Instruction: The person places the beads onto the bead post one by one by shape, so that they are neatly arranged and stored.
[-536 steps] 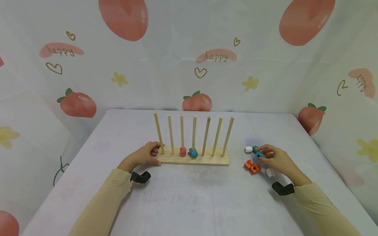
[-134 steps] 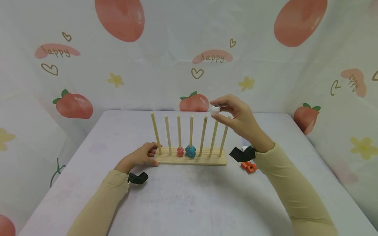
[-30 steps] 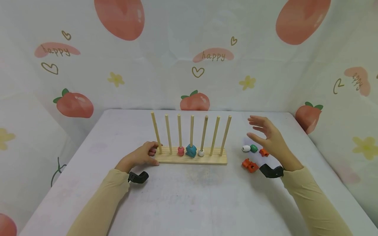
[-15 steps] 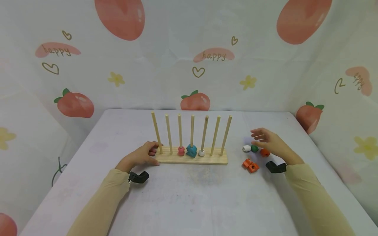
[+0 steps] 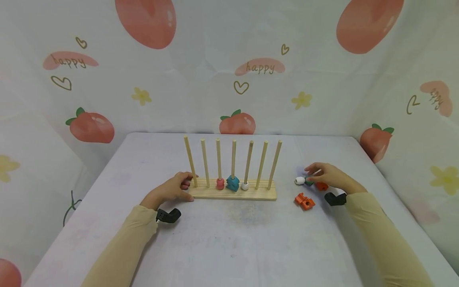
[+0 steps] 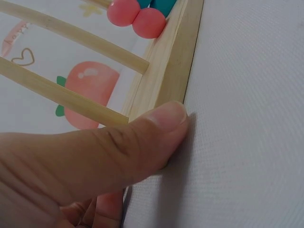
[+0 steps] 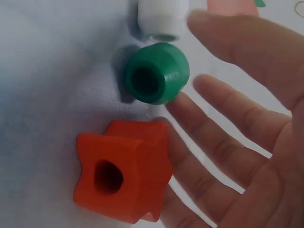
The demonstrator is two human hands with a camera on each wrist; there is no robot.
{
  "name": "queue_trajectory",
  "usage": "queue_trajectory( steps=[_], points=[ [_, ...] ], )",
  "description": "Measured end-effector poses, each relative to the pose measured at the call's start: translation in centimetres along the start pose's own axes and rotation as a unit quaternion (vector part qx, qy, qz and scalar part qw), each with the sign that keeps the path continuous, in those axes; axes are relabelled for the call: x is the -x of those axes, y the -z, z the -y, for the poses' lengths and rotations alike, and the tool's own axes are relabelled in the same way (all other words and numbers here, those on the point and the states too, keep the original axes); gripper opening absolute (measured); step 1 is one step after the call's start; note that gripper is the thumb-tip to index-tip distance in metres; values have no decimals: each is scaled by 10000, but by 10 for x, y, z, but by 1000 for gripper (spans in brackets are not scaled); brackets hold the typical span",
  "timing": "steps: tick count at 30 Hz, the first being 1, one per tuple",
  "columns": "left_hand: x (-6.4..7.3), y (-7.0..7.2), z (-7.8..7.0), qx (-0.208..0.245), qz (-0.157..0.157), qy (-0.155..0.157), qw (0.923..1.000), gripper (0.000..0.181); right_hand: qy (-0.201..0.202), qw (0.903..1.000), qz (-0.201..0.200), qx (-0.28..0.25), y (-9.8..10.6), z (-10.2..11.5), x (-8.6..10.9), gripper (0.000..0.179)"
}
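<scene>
My left hand grips the left end of a wooden peg stand, thumb at the front edge and fingers behind. On its pegs sit pink round beads, blue star-shaped beads and one white bead. To the right, my right hand is low over loose beads, thumb and fingers spread apart. A green bead lies between them, fingertips right at its side. Beside it are a white barrel bead and an orange star-shaped bead, near the lower fingers.
Two more orange beads lie on the table nearer the front. Several tall pegs rise from the stand, the first peg right by the left hand. A printed cloth hangs behind the table.
Over the last second my right hand has come down to the green bead. The white bead held up earlier now sits on the fifth peg; before that, another blue bead joined the fourth.
</scene>
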State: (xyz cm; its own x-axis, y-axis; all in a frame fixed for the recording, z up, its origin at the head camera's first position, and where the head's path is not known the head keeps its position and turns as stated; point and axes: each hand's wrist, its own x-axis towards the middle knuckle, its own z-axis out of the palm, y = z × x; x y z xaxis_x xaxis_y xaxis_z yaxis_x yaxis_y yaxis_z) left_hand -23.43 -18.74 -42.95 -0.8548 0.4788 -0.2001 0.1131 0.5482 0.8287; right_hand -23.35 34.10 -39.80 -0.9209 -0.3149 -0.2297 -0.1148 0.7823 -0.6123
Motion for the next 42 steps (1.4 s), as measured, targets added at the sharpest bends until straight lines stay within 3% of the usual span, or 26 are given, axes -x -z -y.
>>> queue_trajectory(
  steps=[16,26,32,38,42],
  points=[
    [0,-1,0,-31,-39,158,9999,76,-236,9976,650,52,2,-5,-12,38],
    [1,1,-2,79,2,123,9999,76,-113,9982,588,36,5,-3,-9,36],
    [0,1,-2,-34,1,143,9999,76,-99,9995,276,-69,11,1,-2,37],
    [1,0,-2,-106,5,143,9998,76,130,9986,-516,-6,14,6,0,36],
    [1,-1,-2,-109,-7,166,9998,76,80,9953,-969,-8,16,12,2,40]
  ],
)
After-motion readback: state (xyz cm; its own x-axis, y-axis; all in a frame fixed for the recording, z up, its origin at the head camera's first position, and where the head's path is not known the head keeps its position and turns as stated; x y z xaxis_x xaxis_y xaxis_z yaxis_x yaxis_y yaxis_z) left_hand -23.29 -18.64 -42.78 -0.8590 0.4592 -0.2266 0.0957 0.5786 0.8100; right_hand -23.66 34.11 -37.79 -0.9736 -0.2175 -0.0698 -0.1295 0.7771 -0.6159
